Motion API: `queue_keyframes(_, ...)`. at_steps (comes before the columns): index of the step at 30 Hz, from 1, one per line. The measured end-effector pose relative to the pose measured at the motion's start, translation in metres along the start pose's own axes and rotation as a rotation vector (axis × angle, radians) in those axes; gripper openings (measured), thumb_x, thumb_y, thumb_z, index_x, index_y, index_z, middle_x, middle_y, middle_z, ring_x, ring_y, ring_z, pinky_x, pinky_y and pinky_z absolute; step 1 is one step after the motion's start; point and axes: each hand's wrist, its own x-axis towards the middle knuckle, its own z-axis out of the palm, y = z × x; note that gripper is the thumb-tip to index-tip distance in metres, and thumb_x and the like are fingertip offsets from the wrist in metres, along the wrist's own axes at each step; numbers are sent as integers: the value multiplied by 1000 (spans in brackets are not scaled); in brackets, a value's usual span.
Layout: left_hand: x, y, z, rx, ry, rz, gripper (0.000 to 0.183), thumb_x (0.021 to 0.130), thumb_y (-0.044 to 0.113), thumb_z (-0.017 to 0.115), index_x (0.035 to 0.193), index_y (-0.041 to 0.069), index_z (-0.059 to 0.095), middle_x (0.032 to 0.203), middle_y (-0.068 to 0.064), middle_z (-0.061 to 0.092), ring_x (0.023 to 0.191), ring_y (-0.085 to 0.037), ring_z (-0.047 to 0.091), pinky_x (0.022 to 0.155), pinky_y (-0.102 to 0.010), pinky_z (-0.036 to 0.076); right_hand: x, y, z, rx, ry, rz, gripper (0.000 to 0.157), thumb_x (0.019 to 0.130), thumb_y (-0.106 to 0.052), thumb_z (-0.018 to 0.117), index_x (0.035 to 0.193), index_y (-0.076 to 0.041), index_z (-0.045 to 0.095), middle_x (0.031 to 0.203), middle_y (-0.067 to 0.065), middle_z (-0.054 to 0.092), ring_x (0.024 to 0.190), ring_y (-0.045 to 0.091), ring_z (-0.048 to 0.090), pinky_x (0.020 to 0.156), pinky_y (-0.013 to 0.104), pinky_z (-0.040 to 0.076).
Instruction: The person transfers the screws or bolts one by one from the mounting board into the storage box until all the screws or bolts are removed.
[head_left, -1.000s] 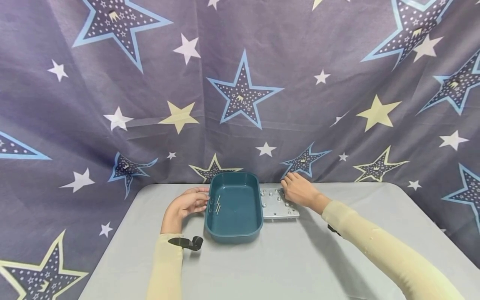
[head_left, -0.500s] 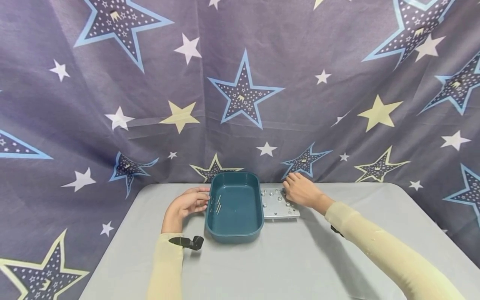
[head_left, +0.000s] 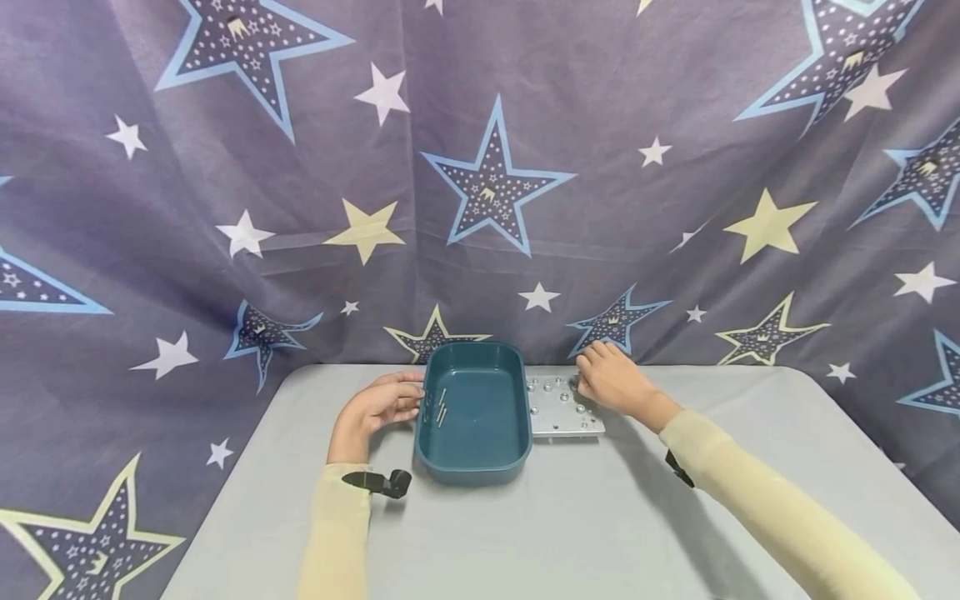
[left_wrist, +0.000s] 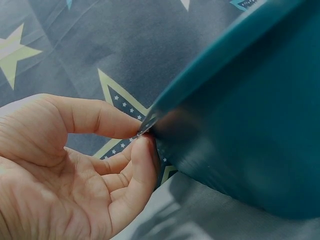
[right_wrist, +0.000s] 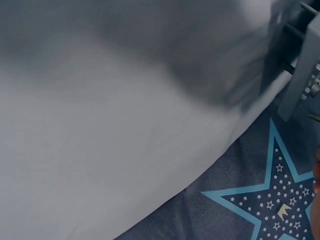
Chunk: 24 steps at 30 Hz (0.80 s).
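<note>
A dark teal plastic bin (head_left: 474, 471) stands on the table with a few slim metal screws (head_left: 442, 414) lying inside by its left wall. My left hand (head_left: 381, 407) is at that wall; in the left wrist view its thumb and forefinger pinch the bin's edge. To the right of the bin, a silver metal plate (head_left: 566, 425) carries several bolt heads and nuts on top, with shanks sticking out underneath. My right hand (head_left: 613, 382) is at the plate's back right corner, fingers curled. A thin metal shaft (right_wrist: 314, 117) shows beside its fingers at the right wrist view's edge.
The grey-white table (head_left: 600, 517) reaches to a purple curtain with stars (head_left: 510, 175) close behind the bin and plate. Each sleeve carries a black wrist strap with a camera mount (head_left: 378, 482).
The whole head view has shifted slightly, with bin, plate and hands moving right in it together. Both hands stay at the same places on bin and plate.
</note>
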Motion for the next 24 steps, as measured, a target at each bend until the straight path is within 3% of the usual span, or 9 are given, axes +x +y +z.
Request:
queue_keyframes(7, 1, 0, -1, -2, -10, 10, 54, 97, 1, 54, 148, -8, 37, 92, 1, 65, 80, -7, 63, 73, -22, 55, -1, 0, -4, 113, 39, 81, 13, 90, -16, 51, 79, -9, 48, 78, 7, 50, 77, 25, 42, 74, 40, 41)
queue_keyframes(12, 1, 0, -1, -5, -11, 11, 54, 97, 1, 54, 147, -8, 37, 91, 1, 65, 78, -7, 63, 71, -21, 55, 1, -2, -9, 151, 95, 89, 13, 90, -15, 49, 78, -10, 47, 74, 4, 47, 75, 23, 38, 72, 38, 40)
queue_keyframes(19, 1, 0, -1, -1, -18, 12, 54, 97, 1, 53, 148, -9, 36, 92, 1, 65, 79, -7, 63, 71, -21, 55, 4, -4, -14, 207, 158, 107, 10, 85, -12, 52, 76, -10, 48, 72, 4, 48, 72, 22, 37, 69, 37, 37)
queue_keyframes(24, 0, 0, -1, -2, -17, 11, 54, 97, 2, 53, 148, -9, 36, 92, 1, 65, 80, -7, 63, 73, -22, 55, 7, -6, -23, 284, 149, 170, 11, 84, -11, 55, 76, -11, 48, 72, 4, 49, 72, 20, 34, 71, 36, 35)
